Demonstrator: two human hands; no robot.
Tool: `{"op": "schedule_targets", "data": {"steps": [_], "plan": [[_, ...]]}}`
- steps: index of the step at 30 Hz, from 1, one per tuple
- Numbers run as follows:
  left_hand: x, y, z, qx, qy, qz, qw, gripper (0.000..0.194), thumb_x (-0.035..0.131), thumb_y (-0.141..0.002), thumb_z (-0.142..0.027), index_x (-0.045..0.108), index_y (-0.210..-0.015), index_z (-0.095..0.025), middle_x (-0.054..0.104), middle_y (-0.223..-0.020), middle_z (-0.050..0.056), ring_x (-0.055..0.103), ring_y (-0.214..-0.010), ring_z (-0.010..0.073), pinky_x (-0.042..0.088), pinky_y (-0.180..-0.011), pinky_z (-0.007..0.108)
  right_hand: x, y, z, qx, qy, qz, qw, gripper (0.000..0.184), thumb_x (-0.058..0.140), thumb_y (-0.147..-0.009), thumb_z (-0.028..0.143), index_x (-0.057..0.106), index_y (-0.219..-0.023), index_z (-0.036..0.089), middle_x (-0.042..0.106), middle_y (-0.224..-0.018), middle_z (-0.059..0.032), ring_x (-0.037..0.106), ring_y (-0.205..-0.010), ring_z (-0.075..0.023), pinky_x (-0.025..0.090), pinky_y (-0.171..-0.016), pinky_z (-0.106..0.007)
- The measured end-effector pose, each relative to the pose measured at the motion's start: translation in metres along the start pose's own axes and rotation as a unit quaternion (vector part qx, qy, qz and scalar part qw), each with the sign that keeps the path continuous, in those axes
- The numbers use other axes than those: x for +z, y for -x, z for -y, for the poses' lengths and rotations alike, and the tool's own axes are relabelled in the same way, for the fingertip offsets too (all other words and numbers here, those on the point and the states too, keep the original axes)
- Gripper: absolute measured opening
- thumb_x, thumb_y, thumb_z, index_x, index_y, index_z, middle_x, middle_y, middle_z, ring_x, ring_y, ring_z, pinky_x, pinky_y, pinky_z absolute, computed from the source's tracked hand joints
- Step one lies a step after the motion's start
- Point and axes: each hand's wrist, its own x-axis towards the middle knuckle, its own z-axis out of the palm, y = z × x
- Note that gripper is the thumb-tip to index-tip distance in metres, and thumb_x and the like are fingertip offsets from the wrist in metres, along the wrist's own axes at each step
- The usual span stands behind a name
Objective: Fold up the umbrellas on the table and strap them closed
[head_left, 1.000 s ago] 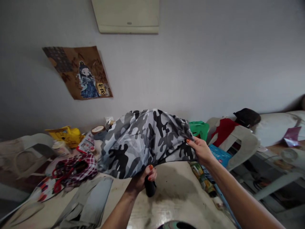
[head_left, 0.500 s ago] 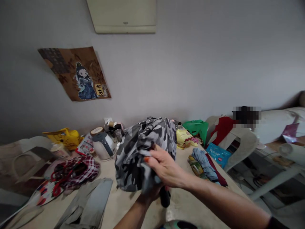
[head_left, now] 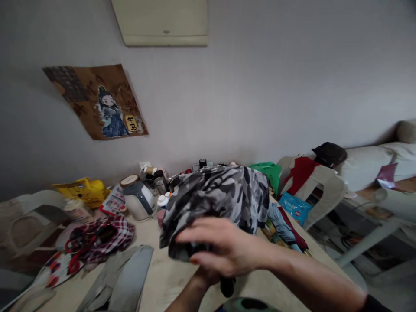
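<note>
A grey, black and white camouflage umbrella (head_left: 227,190) is loosely spread in front of me, its canopy creased and sagging. Its black handle end (head_left: 227,286) pokes out beneath my hands. My left hand (head_left: 208,275), mostly covered by the right one, is wrapped round the umbrella's lower part. Over the canopy's near edge lies my right hand (head_left: 224,247), fingers stretched and thumb apart, with dark cloth showing in the gap. Slight blur softens its fingertips.
Left on the table are a kettle (head_left: 138,201), a plaid cloth bundle (head_left: 108,236) and folded grey cloth (head_left: 118,277). White-capped bottles (head_left: 162,201) stand behind the umbrella. Folded blue cloth (head_left: 282,225) and a blue packet (head_left: 295,207) lie right, near a chair (head_left: 328,190).
The canopy has spread out to the right and now covers the yellow packet. My right hand has let go of the bunched cloth and opened. The handle end has shifted slightly towards me.
</note>
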Motion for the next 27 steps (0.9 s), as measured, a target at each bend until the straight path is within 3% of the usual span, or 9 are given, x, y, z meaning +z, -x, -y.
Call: {"op": "schedule_targets", "data": {"steps": [1,3,4,6,8,11,17,22,27], "plan": [[-0.001,0.001,-0.004,-0.009,0.01,0.041,0.999,0.067,0.025,-0.081,-0.072,0.058,-0.051,-0.023,0.037,-0.047,-0.001,0.041,-0.051,0.0167,0.035,-0.043,0.026,-0.014,0.009,-0.004,0.004,-0.005,-0.122,0.993,0.033,0.057,-0.088,0.025,0.056,-0.121,0.025,0.065,-0.109,-0.0059,0.061,-0.095,-0.0165,0.05,-0.084,-0.031],[-0.005,0.004,-0.01,-0.02,0.069,0.14,0.987,0.073,0.018,-0.069,-0.089,0.043,-0.044,-0.025,0.029,-0.042,-0.004,0.03,-0.042,0.012,0.029,-0.042,0.025,-0.043,0.03,-0.027,0.089,0.024,-0.38,0.92,0.033,0.059,-0.086,0.027,0.057,-0.119,0.026,0.063,-0.111,-0.0064,0.06,-0.098,-0.0177,0.049,-0.087,-0.035],[-0.008,0.005,-0.012,-0.022,0.112,0.181,0.977,0.075,0.015,-0.062,-0.094,0.037,-0.044,-0.024,0.026,-0.041,-0.006,0.026,-0.04,0.0095,0.026,-0.044,0.025,-0.056,0.041,-0.044,0.149,0.026,-0.461,0.875,0.038,0.063,-0.083,0.032,0.056,-0.12,0.025,0.061,-0.114,-0.0075,0.059,-0.101,-0.0193,0.049,-0.088,-0.036],[-0.013,0.007,-0.014,-0.028,0.177,0.236,0.955,0.077,0.015,-0.053,-0.098,0.032,-0.046,-0.023,0.026,-0.039,-0.006,0.023,-0.039,0.0067,0.02,-0.047,0.025,-0.076,0.061,-0.08,0.264,-0.031,-0.527,0.807,0.06,0.071,-0.072,0.044,0.052,-0.124,0.023,0.059,-0.12,-0.0109,0.059,-0.103,-0.0229,0.049,-0.088,-0.04],[-0.016,0.008,-0.015,-0.047,0.199,0.255,0.945,0.078,0.017,-0.052,-0.098,0.033,-0.046,-0.022,0.027,-0.038,-0.006,0.024,-0.039,0.0063,0.017,-0.048,0.026,-0.084,0.077,-0.109,0.351,-0.111,-0.515,0.774,0.08,0.079,-0.06,0.047,0.047,-0.129,0.021,0.061,-0.118,-0.0129,0.059,-0.104,-0.025,0.049,-0.088,-0.041],[-0.016,0.006,-0.016,-0.076,0.221,0.285,0.93,0.078,0.017,-0.051,-0.099,0.03,-0.044,-0.023,0.025,-0.036,-0.006,0.023,-0.038,0.0061,0.014,-0.048,0.027,-0.075,0.09,-0.129,0.399,-0.261,-0.413,0.776,0.083,0.081,-0.058,0.046,0.046,-0.129,0.02,0.068,-0.105,-0.0106,0.063,-0.099,-0.0228,0.051,-0.081,-0.035],[-0.02,0.003,-0.017,-0.081,0.23,0.324,0.914,0.079,0.01,-0.049,-0.099,0.028,-0.042,-0.023,0.022,-0.035,-0.007,0.021,-0.036,0.0058,0.012,-0.047,0.028,-0.054,0.096,-0.132,0.421,-0.356,-0.368,0.749,0.043,0.083,-0.058,0.041,0.064,-0.089,0.018,0.07,-0.072,-0.0011,0.062,-0.06,-0.0138,0.048,-0.052,-0.022],[-0.03,0.0,-0.014,-0.071,0.238,0.277,0.928,0.077,0.009,-0.051,-0.098,0.027,-0.044,-0.023,0.021,-0.036,-0.007,0.019,-0.038,0.0059,0.015,-0.048,0.028,-0.07,0.089,-0.098,0.382,-0.391,-0.398,0.737,0.031,0.083,-0.058,0.037,0.063,-0.074,0.019,0.064,-0.058,0.0014,0.058,-0.047,-0.0126,0.049,-0.049,-0.023],[-0.032,-0.01,-0.002,-0.074,0.232,0.236,0.941,0.08,0.021,-0.053,-0.098,0.038,-0.046,-0.021,0.026,-0.036,-0.007,0.023,-0.039,0.006,0.016,-0.047,0.026,-0.07,0.066,-0.037,0.339,-0.377,-0.356,0.786,0.035,0.078,-0.063,0.046,0.064,-0.08,0.02,0.059,-0.059,0.001,0.053,-0.046,-0.0112,0.046,-0.047,-0.023]]}}
